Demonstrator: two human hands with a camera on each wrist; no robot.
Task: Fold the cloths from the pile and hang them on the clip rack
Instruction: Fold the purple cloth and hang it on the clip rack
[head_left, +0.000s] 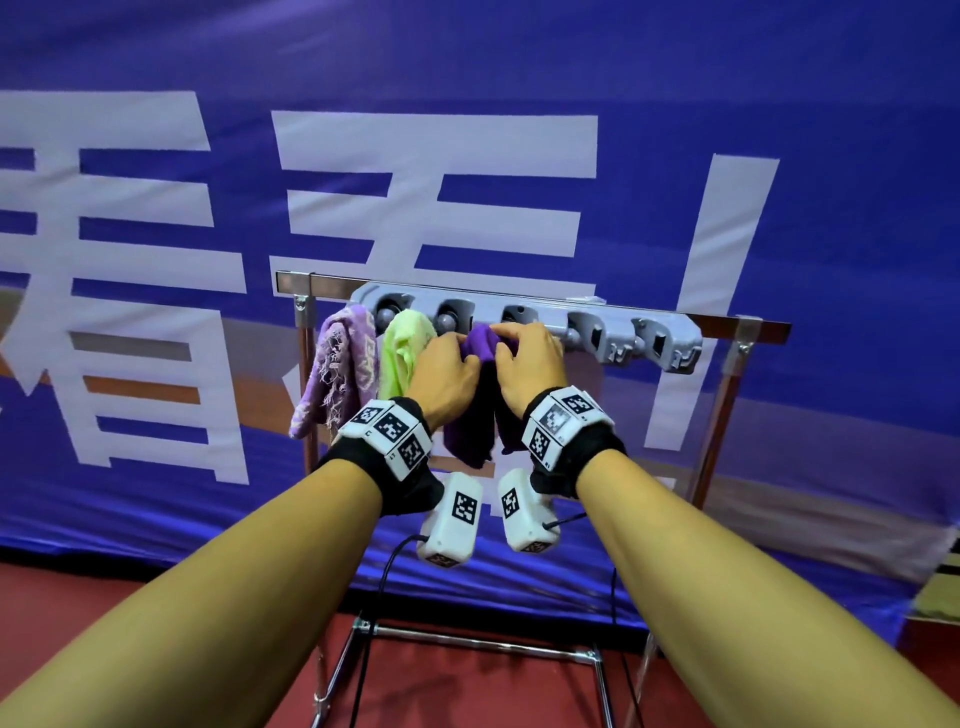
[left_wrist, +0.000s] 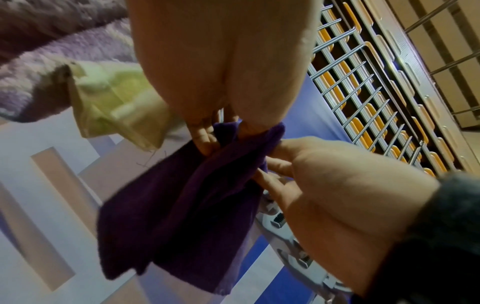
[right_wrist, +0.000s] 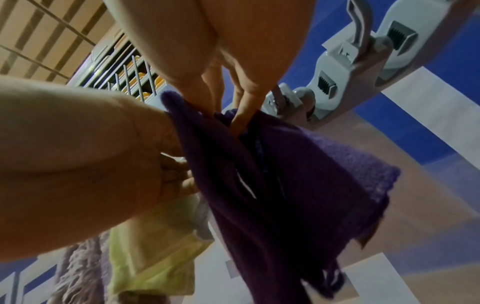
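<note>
A grey clip rack (head_left: 613, 325) is fixed to a metal rail. A lavender fringed cloth (head_left: 345, 364) hangs from its first clip and a light green cloth (head_left: 402, 348) from the second. Both hands hold the bunched top of a dark purple cloth (head_left: 467, 431) up at the third clip. My left hand (head_left: 457, 345) pinches it from the left, my right hand (head_left: 506, 338) from the right. In the left wrist view the left fingers (left_wrist: 205, 142) pinch the purple cloth (left_wrist: 182, 205). The right fingers (right_wrist: 242, 117) grip the same cloth (right_wrist: 285, 185). The third clip is hidden behind the hands.
Two more clips (head_left: 660, 343) at the right end of the rack hold nothing. The rail stands on a metal frame (head_left: 722, 405) with a base bar (head_left: 467, 644) on a red floor. A blue banner (head_left: 519, 78) hangs right behind.
</note>
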